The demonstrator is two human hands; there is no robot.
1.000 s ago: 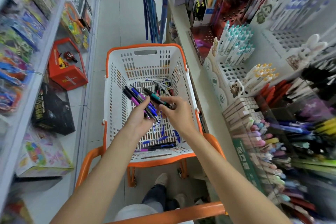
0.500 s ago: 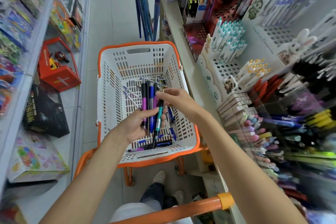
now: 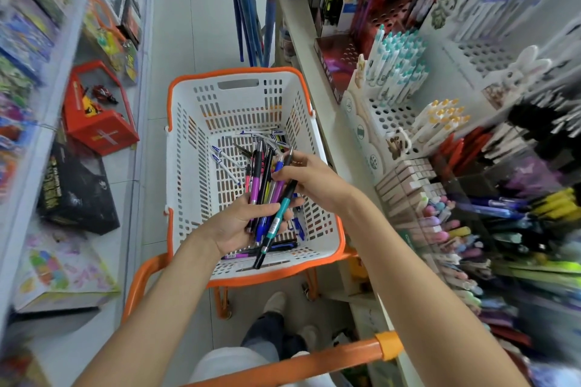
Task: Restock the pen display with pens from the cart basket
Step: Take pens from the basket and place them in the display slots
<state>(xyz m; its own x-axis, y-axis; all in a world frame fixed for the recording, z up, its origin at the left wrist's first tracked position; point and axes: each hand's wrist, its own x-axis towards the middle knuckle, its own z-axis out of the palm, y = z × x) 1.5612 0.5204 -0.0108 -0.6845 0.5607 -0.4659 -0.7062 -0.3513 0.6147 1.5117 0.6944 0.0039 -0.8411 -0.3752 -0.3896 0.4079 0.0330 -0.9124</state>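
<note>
Head view: left hand (image 3: pixel 231 229) curls round a bundle of pens (image 3: pixel 255 185), right hand (image 3: pixel 311 181) pinches 1 teal pen (image 3: pixel 278 217); tugging it may spill others into the basket (image 3: pixel 188 198).

The basket (image 3: pixel 195 185) is matt white slotted plastic, the pens (image 3: pixel 254 190) glossy smooth plastic
</note>
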